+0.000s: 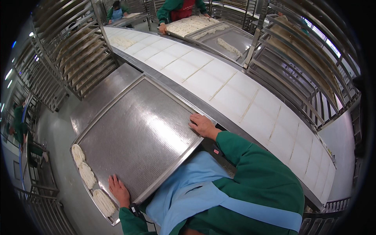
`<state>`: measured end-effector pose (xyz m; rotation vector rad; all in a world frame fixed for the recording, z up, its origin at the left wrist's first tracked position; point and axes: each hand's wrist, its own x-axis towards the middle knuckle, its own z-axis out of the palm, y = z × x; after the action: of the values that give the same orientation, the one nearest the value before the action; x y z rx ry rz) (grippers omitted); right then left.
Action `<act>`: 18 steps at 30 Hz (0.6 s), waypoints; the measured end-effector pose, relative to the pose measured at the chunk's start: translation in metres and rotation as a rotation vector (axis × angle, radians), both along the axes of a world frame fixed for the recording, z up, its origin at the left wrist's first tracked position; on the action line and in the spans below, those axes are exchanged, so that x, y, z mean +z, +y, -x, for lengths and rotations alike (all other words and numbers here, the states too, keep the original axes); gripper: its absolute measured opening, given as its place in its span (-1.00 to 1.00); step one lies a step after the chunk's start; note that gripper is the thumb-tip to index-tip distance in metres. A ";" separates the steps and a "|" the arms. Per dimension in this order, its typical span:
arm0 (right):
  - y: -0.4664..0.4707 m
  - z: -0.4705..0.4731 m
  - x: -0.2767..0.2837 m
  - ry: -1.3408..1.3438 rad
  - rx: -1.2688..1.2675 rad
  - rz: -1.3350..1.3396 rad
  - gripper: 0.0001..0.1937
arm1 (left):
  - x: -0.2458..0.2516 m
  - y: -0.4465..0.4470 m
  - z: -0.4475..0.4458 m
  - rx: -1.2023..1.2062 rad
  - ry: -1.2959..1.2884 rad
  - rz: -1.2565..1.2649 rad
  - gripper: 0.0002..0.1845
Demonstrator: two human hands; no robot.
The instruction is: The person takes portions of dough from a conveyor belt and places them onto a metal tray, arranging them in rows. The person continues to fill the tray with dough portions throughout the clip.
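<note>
Before me lies a large metal tray with a fine mesh-patterned surface and a raised rim. My left hand rests on its near left part, fingers stretched out flat. Beside that hand a pale noodle bundle lies in a strip along the left edge. Two more bundles, a middle one and a far one, follow along the same edge. My right hand lies over the tray's right rim near the corner, fingers on the mesh. The underside of both palms is hidden.
A white conveyor belt with crosswise lines runs past on the right. Across it, a person in green holds a tray of noodles. Metal tray racks stand at left and right. A metal table adjoins the tray.
</note>
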<state>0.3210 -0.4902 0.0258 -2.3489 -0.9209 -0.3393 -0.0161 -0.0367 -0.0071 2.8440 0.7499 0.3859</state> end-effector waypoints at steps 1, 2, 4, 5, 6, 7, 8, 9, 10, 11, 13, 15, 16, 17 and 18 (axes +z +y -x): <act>0.000 0.000 0.001 0.002 -0.002 -0.002 -0.65 | 0.000 0.000 0.000 -0.002 -0.006 0.002 -0.48; 0.000 0.000 0.001 0.009 -0.003 0.003 -0.65 | -0.001 0.001 0.000 0.002 -0.004 0.002 -0.48; 0.000 0.000 0.004 0.027 0.006 0.024 -0.66 | -0.002 0.001 0.000 -0.006 -0.018 0.004 -0.49; 0.000 -0.001 0.005 0.039 0.011 0.039 -0.66 | -0.002 0.002 0.000 0.000 -0.014 0.010 -0.49; 0.000 0.000 0.005 0.053 0.004 0.046 -0.65 | -0.003 0.002 0.000 -0.004 -0.020 0.006 -0.49; 0.000 0.000 0.006 0.068 -0.002 0.052 -0.65 | -0.003 0.002 0.000 -0.001 -0.018 0.007 -0.49; 0.000 0.001 0.006 0.063 0.000 0.044 -0.64 | -0.003 0.001 0.000 0.006 -0.012 0.007 -0.49; 0.000 0.001 0.006 0.067 -0.010 0.047 -0.64 | -0.003 0.001 0.000 0.002 -0.017 0.009 -0.49; 0.000 0.001 0.005 0.049 -0.013 0.035 -0.64 | -0.002 0.001 0.000 0.001 -0.019 0.010 -0.49; 0.000 0.002 0.004 0.031 -0.016 0.025 -0.64 | -0.002 0.001 0.000 0.002 -0.021 0.008 -0.49; 0.000 0.001 0.002 0.029 -0.015 0.032 -0.63 | -0.002 0.001 0.000 0.005 -0.015 0.007 -0.49; 0.000 0.000 0.001 0.021 -0.011 0.031 -0.63 | -0.002 0.000 0.000 0.006 -0.013 0.002 -0.50; 0.000 0.000 0.000 0.013 -0.007 0.026 -0.63 | -0.002 0.000 0.000 0.004 -0.016 -0.001 -0.50; 0.000 -0.001 0.000 0.011 -0.005 0.023 -0.63 | -0.002 0.000 0.000 0.006 -0.013 -0.002 -0.50; 0.000 -0.001 -0.001 0.017 -0.002 0.026 -0.63 | -0.002 0.000 0.000 0.002 -0.019 -0.002 -0.50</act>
<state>0.3221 -0.4903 0.0252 -2.3726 -0.9204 -0.3099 -0.0157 -0.0363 -0.0090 2.8376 0.7494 0.4133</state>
